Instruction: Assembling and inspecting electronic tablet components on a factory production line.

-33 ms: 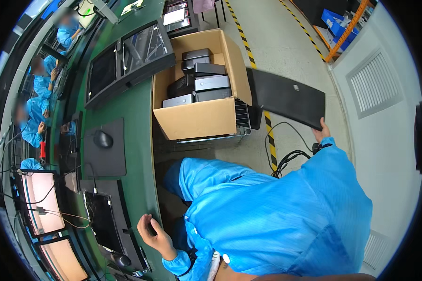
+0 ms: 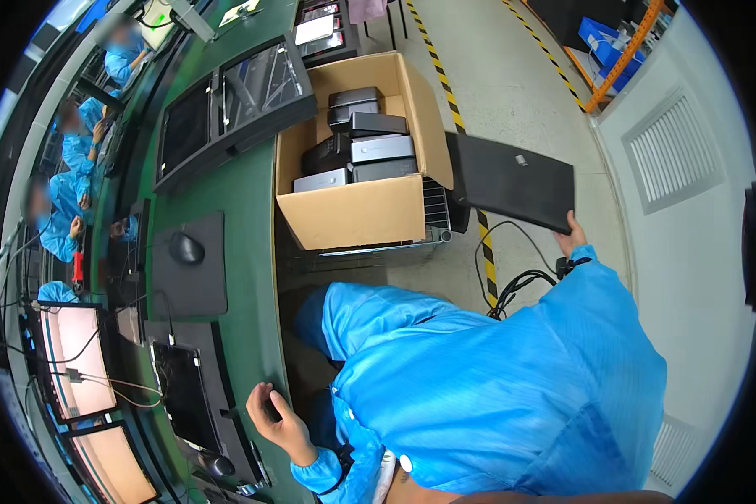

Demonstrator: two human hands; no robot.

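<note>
Green bench (image 2: pixel 252 277) up, cardboard box (image 2: pixel 353 218) already loaded; right hand (image 2: pixel 573 237) grips a black panel (image 2: pixel 504 185), so I'd say mid-handling; left hand (image 2: pixel 279 424) looks empty, loosely curled.

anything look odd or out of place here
Just untidiness: black cables bunch and loop by the striped floor tape, below the black panel in the right hand in this view. In the cardboard box, black and silver cases sit at uneven angles. No spill or damage shows.
</note>
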